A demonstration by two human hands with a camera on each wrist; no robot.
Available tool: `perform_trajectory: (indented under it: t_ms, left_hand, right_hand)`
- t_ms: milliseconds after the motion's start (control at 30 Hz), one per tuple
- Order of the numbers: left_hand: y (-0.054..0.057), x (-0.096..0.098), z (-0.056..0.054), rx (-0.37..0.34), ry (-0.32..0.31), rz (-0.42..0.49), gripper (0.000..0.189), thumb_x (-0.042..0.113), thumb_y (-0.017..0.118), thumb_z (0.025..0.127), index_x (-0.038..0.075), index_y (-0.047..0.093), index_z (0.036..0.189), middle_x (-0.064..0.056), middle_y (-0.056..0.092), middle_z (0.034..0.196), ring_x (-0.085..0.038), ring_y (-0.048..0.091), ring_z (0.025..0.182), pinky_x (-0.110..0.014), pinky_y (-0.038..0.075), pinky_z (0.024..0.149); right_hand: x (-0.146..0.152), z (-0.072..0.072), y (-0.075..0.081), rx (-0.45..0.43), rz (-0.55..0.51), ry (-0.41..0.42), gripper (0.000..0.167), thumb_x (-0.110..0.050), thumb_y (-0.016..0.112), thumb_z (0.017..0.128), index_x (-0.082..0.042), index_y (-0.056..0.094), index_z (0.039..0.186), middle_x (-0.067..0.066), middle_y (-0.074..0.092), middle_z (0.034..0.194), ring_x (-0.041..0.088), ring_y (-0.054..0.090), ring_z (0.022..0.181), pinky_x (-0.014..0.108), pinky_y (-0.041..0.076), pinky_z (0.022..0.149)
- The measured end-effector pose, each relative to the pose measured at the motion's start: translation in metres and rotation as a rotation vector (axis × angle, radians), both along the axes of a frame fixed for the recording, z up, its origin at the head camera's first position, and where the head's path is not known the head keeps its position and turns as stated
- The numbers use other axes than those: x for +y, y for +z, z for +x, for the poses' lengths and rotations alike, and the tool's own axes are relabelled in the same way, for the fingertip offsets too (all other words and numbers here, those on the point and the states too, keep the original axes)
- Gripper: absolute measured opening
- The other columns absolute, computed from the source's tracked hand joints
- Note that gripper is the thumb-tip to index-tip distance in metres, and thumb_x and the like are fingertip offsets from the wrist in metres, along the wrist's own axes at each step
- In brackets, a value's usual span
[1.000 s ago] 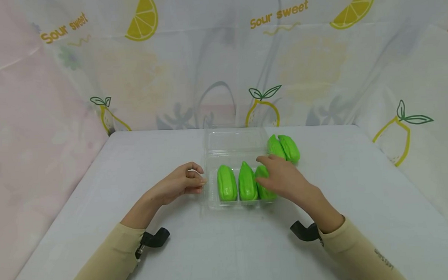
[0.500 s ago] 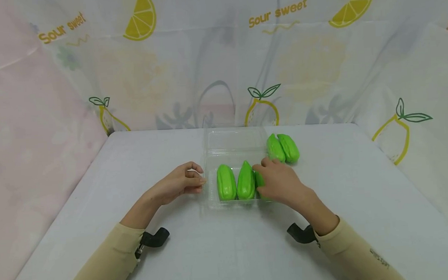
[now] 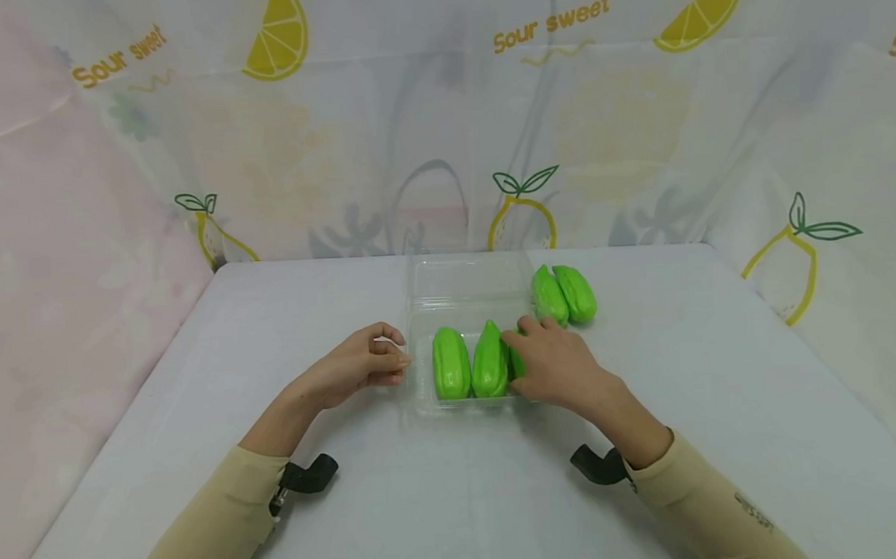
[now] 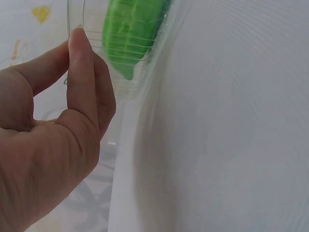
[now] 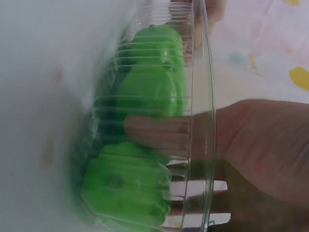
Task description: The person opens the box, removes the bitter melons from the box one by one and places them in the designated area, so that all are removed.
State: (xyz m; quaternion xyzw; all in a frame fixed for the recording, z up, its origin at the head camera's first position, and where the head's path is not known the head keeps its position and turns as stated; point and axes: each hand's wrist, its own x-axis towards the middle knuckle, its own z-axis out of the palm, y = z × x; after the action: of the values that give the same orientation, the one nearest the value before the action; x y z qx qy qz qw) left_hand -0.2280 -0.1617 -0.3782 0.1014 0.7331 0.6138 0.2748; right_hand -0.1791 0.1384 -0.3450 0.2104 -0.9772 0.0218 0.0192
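A clear plastic clamshell box [image 3: 426, 407] sits on the table with its lid [image 3: 469, 278] folded back. Inside it, side by side, lie a left fruit [image 3: 452, 364], a middle fruit [image 3: 490, 359] and a right fruit [image 3: 518, 364], all glossy green, ridged and resembling star fruit. My left hand [image 3: 362, 365] pinches the box's left rim; the left wrist view shows the thumb [image 4: 79, 53] at that rim. My right hand [image 3: 560, 362] grips the right fruit, largely covering it. Through the clear wall, the right wrist view shows that thumb [image 5: 157, 133] between this fruit [image 5: 125, 186] and its neighbour.
Two more green fruits, a nearer one [image 3: 549, 295] and a farther-right one [image 3: 575, 293], lie beside the box at the back right. A white cloth covers the table [image 3: 442, 496]. A printed lemon curtain [image 3: 367, 150] hangs behind its back edge.
My right hand has moved slightly left and down over the right fruit, covering more of it. The middle fruit straightened a little. My left hand stays at the box's rim.
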Motion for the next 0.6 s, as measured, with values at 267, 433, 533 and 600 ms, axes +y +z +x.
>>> perform_trajectory:
  t_ms: [267, 433, 533, 600]
  left_hand:
    - [0.0008, -0.0003, 0.0007, -0.002, 0.006, 0.003, 0.038, 0.010, 0.064, 0.096, 0.001, 0.039, 0.124, -0.003, 0.059, 0.094, -0.011, 0.065, 0.080, -0.021, 0.058, 0.077]
    - [0.0003, 0.0005, 0.0011, -0.003, 0.004, 0.006, 0.038, 0.011, 0.064, 0.096, 0.001, 0.039, 0.124, -0.003, 0.059, 0.093, -0.012, 0.064, 0.080, -0.021, 0.058, 0.077]
    - [-0.0003, 0.0012, 0.0014, -0.002, 0.002, 0.008, 0.041, 0.011, 0.064, 0.096, -0.001, 0.038, 0.125, -0.003, 0.059, 0.092, -0.012, 0.064, 0.080, -0.021, 0.058, 0.077]
    - [-0.0007, 0.0015, 0.0016, -0.001, 0.001, 0.008, 0.042, 0.012, 0.065, 0.095, -0.001, 0.038, 0.125, -0.003, 0.059, 0.092, -0.012, 0.064, 0.080, -0.021, 0.058, 0.077]
  right_hand:
    - [-0.0026, -0.0010, -0.0011, -0.004, -0.022, -0.031, 0.054, -0.016, 0.078, 0.075, -0.009, 0.064, 0.127, 0.012, 0.060, 0.117, 0.031, 0.055, 0.096, 0.038, 0.051, 0.062]
    - [-0.0038, 0.0005, -0.0012, -0.018, -0.035, -0.050, 0.052, -0.012, 0.074, 0.076, -0.008, 0.063, 0.127, 0.014, 0.059, 0.116, 0.030, 0.052, 0.090, 0.036, 0.048, 0.059]
    - [-0.0044, 0.0008, -0.0020, -0.024, -0.047, -0.059, 0.049, -0.011, 0.072, 0.077, -0.008, 0.064, 0.125, 0.014, 0.058, 0.113, 0.028, 0.050, 0.086, 0.035, 0.045, 0.058]
    - [-0.0048, 0.0010, -0.0027, -0.023, -0.055, -0.061, 0.045, -0.009, 0.070, 0.077, -0.008, 0.064, 0.122, 0.014, 0.057, 0.111, 0.027, 0.048, 0.083, 0.034, 0.043, 0.056]
